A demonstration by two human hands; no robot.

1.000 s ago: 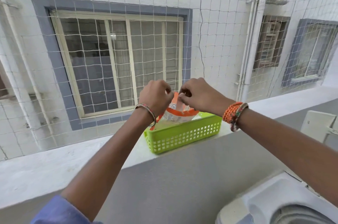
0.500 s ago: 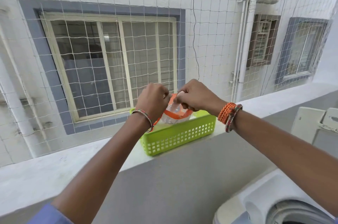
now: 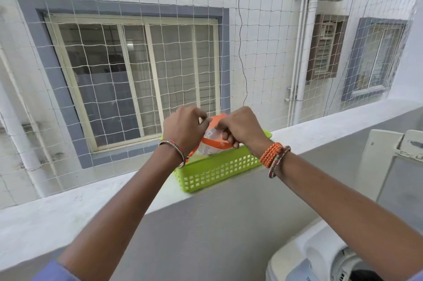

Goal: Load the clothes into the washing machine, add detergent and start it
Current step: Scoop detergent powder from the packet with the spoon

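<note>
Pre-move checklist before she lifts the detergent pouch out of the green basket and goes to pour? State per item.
1. Both hands on pouch: ok. Left hand and right hand pinch the top of the detergent pouch.
2. Pouch opened: cannot tell, the fingers hide the top edge.
3. Pouch seated: ok, its lower part sits inside the green basket.
4. Basket stable: not ok, its near corner overhangs the ledge edge.
5. Washing machine open: ok, the lid stands raised at right.
6. Clothes loaded: cannot tell; something dark shows in the drum.
</note>
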